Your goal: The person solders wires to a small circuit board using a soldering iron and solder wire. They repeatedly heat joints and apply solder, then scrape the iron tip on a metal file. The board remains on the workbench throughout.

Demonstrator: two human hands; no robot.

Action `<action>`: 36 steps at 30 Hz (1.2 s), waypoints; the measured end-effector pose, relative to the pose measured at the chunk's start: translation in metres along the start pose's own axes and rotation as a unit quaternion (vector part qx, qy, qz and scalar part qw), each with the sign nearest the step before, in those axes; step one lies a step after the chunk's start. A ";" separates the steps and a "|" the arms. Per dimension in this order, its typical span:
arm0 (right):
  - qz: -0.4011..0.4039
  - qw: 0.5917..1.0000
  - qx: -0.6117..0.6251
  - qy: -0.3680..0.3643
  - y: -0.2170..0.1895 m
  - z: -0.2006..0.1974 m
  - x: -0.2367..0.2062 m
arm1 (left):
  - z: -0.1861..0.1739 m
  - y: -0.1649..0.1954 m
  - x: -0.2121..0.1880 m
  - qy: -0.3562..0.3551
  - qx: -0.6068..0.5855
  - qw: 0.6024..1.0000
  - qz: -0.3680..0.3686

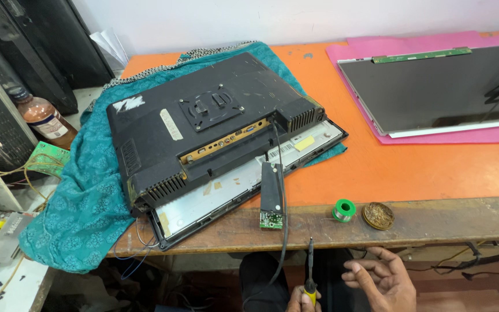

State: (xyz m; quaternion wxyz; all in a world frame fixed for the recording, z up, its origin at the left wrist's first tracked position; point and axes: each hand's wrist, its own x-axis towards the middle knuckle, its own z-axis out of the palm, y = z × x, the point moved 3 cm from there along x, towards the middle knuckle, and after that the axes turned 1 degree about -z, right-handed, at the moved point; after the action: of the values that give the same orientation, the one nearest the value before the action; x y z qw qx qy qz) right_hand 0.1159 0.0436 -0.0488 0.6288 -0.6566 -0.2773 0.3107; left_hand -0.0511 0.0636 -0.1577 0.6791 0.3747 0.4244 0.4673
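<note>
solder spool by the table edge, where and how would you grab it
Pinch the green solder spool by its rim, coming from above or the near edge. It lies flat with its hole up, clear of the brown tin beside it. The right hand is nearest and empty.

Bare hands (376,277), no sleeves or rings visible; dark trousers (261,274).

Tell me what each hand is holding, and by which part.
Left hand grips a screwdriver by its yellow handle, shaft pointing up. Right hand is open, holding nothing.

A slim black soldering iron (310,263) with yellow handle stands upright below the workbench edge.
</note>
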 end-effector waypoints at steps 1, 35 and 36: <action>-0.001 1.000 0.005 0.001 -0.004 0.001 -0.003 | -0.003 -0.003 -0.002 0.007 0.016 1.000 -0.019; -0.067 0.987 -0.030 -0.143 -0.077 0.027 -0.050 | 0.007 0.077 -0.049 -0.028 0.067 0.987 -0.143; -0.064 0.986 -0.023 -0.149 -0.078 0.027 -0.050 | 0.007 0.078 -0.049 -0.028 0.065 0.988 -0.139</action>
State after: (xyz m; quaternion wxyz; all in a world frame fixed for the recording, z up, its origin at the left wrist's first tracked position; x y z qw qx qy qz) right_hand 0.0649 0.0274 0.0313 0.5837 -0.5980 -0.4168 0.3577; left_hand -0.0787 0.0383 -0.0737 0.7236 0.3684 0.4823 0.3288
